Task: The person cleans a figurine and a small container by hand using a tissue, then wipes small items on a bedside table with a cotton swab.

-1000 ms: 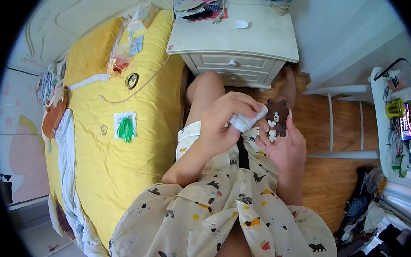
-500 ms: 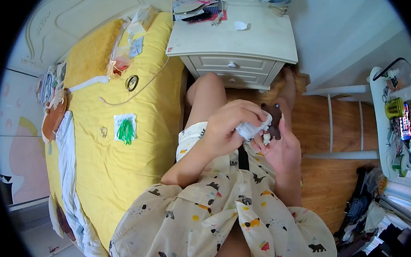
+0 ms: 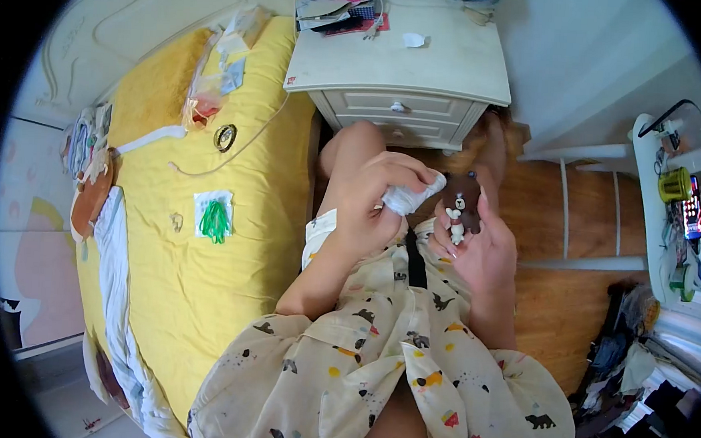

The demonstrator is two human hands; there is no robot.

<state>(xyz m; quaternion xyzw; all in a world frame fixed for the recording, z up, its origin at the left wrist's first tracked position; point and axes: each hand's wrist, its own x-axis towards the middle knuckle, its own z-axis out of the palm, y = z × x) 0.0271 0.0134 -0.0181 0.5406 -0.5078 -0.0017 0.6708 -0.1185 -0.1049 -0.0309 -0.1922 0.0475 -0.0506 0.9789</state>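
A brown bear figurine [image 3: 466, 195] with a small white figure on its front is upright in my right hand [image 3: 487, 247], whose fingers and thumb close around its sides. To the left of it, my left hand [image 3: 372, 192] grips a crumpled white cloth [image 3: 412, 199]. The cloth's upper end sticks out beside the bear's head, a little apart from it. Both hands are above my lap, over the patterned cream clothing [image 3: 376, 317].
At the left, a yellow bed [image 3: 242, 293] bears a packet with green strips [image 3: 215, 220], a dark round band [image 3: 225, 137] and a cable. Ahead stands a white nightstand [image 3: 400, 69] with papers. A white side table [image 3: 648, 205] holds a lit phone [image 3: 693, 212].
Half a second ago the cloth covered part of the bear. Now my left hand has drawn back leftward with it, and the bear's face shows again, turned forward.
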